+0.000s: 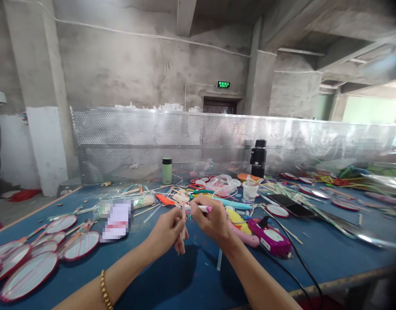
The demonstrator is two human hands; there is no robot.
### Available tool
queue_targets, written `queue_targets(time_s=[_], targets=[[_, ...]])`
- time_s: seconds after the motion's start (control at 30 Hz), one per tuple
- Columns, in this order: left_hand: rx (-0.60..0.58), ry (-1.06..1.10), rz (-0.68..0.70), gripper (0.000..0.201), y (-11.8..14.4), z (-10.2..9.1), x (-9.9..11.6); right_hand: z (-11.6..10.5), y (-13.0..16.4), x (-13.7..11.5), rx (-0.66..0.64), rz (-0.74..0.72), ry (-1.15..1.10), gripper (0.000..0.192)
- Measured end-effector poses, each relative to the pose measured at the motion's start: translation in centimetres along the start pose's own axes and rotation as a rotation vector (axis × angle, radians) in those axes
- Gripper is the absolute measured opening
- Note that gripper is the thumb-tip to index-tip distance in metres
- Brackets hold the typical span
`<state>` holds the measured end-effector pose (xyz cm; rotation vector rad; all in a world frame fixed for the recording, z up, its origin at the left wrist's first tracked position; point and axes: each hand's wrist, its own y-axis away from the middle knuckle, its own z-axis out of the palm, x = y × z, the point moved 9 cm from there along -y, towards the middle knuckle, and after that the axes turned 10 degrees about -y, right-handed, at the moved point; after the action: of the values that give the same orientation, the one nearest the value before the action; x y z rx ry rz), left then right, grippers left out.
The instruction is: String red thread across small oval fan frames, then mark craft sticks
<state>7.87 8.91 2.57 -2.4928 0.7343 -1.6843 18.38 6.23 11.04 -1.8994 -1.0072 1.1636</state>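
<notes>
— What are the hands doing over the blue table (pixel 191 275)?

— The left hand (pixel 167 232) is closed on a thin wooden stick (pixel 184 224), held roughly upright between thumb and fingers. The right hand (pixel 211 217) is clamped on a white pen-like tool with a pink tip (pixel 202 209), lying across the fingers and pointing right. Both hands meet just above the tabletop, in front of the clutter.

— And the small coloured bit between them?

— Too small to tell — something blue and pink at the stick's top, touching both hands.

— How should this step be handled well?

— I'd judge it wants a steady stick: keep the left grip low and firm, so the top stays free. The right hand should work close to the tip, wrists near the table for support.

— Anything in the way?

— The purple glue gun (pixel 270 239) and its black cable (pixel 291 258) lie just beside the right forearm. The round red-rimmed fans (pixel 30 275) sit well apart on the left.
</notes>
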Motion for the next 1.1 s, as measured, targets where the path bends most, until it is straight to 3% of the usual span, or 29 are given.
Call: queue_targets(time_s=[1.1], targets=[[0.011,0.008,0.01,0.031,0.03,-0.16,0.13,0.1,-0.03,-0.14,-0.012,0.0,-0.011,0.024]])
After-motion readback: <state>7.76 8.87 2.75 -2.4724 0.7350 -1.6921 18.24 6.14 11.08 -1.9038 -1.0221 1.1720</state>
